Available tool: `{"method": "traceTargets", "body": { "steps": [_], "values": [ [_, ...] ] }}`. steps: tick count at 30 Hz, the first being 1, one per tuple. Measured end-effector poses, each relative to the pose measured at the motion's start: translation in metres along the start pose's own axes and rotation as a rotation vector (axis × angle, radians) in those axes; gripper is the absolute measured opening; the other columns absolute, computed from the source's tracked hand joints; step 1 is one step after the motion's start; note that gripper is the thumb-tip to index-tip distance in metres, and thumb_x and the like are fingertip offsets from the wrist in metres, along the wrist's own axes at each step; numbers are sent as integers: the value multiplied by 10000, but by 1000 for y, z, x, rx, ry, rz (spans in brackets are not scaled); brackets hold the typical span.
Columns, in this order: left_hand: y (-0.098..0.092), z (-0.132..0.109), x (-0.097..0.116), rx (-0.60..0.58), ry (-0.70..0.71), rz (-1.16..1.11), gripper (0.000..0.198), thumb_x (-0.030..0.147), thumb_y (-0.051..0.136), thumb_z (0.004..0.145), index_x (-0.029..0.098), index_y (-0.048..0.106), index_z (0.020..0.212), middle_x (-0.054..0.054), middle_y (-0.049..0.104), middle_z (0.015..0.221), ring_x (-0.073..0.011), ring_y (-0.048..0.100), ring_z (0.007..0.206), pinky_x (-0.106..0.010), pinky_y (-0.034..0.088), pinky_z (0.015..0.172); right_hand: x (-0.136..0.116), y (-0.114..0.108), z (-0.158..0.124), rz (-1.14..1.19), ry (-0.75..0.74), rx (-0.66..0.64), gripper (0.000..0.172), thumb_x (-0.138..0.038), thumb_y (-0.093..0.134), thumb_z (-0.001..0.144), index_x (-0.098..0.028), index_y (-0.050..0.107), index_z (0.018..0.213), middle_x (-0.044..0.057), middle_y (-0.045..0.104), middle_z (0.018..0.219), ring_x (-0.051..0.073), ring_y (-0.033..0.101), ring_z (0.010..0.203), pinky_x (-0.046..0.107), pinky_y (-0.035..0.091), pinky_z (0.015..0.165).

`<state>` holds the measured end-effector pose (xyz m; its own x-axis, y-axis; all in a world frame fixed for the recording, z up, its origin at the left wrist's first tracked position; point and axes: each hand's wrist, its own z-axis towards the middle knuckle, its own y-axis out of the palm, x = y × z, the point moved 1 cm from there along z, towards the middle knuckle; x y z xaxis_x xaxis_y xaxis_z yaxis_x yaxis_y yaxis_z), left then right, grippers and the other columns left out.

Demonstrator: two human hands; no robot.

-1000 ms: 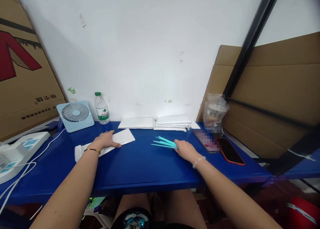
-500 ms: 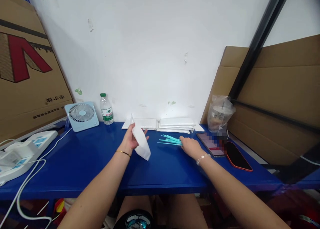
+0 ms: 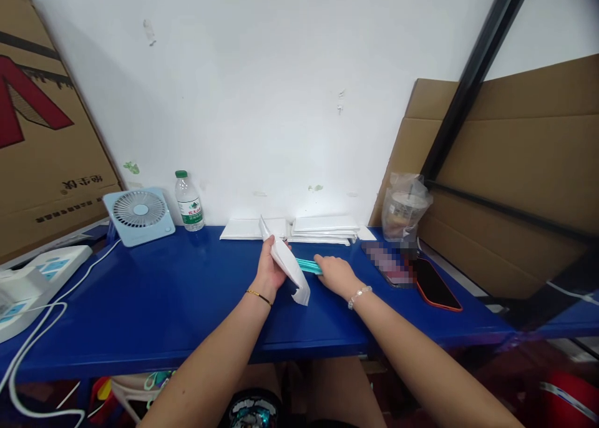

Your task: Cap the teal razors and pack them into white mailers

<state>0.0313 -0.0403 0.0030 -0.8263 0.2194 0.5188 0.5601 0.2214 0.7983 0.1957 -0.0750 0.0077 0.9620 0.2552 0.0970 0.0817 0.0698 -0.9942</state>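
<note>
My left hand (image 3: 272, 267) holds a white paper bag (image 3: 292, 269) up off the table, tilted, its near end slightly parted. My right hand (image 3: 337, 274) is closed around one end of a bundle of thin turquoise sticks (image 3: 306, 266). The far ends of the sticks are at the bag and out of sight behind or inside it; I cannot tell which. Against the wall lie flat white stacks, one on the left (image 3: 241, 228) and a thicker one on the right (image 3: 324, 228).
On the blue table (image 3: 187, 303) stand a light-blue fan (image 3: 140, 213) and a water bottle (image 3: 189, 203). A white power strip (image 3: 47, 272) with cables lies at left. Two phones, one orange-edged (image 3: 435, 284), and a bagged drink cup (image 3: 405, 213) are at right, near cardboard (image 3: 524, 160).
My left hand has brought the white bag rightward, and my right hand has moved the turquoise sticks left, so they now meet. The view has shifted slightly.
</note>
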Motion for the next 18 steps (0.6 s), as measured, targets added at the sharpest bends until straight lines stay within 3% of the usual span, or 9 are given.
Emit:
{"method": "traceTargets", "body": {
  "steps": [5, 9, 12, 15, 18],
  "values": [
    [-4, 2, 2, 61, 19, 9, 295, 433, 586, 739, 169, 567, 870, -39, 601, 748, -182, 616, 674, -281, 504, 582, -6, 5, 2, 39, 53, -13, 195, -280, 480, 849, -170, 507, 1008, 129, 648, 923, 264, 633, 838, 334, 438, 688],
    [-8, 5, 19, 122, 88, -118, 360, 489, 495, 782, 219, 549, 1014, -43, 618, 852, -210, 627, 777, -353, 530, 675, 19, -6, -2, 172, 136, 18, 175, -288, 462, 867, -152, 520, 962, 124, 646, 892, 234, 623, 795, 295, 417, 661],
    [-7, 9, 28, 111, 124, -241, 360, 454, 462, 814, 235, 532, 1091, -47, 632, 912, -222, 627, 831, -394, 527, 741, 34, -22, -17, 439, -62, 70, 278, -401, 376, 912, -169, 520, 859, 51, 623, 784, 171, 574, 682, 252, 396, 602],
    [-2, 13, 27, 125, 132, -291, 337, 408, 510, 803, 233, 544, 1089, -44, 641, 928, -225, 628, 845, -399, 524, 763, 31, -34, -34, 622, -346, -31, 314, -465, 420, 882, -177, 526, 817, 1, 588, 729, 135, 518, 624, 223, 376, 562],
    [0, 13, 19, 158, 84, -267, 355, 426, 550, 777, 227, 558, 1070, -45, 643, 943, -234, 628, 850, -402, 529, 753, 22, -37, -39, 616, -361, -39, 267, -429, 465, 863, -178, 536, 805, -13, 566, 678, 122, 492, 579, 220, 351, 544]
  ]
}}
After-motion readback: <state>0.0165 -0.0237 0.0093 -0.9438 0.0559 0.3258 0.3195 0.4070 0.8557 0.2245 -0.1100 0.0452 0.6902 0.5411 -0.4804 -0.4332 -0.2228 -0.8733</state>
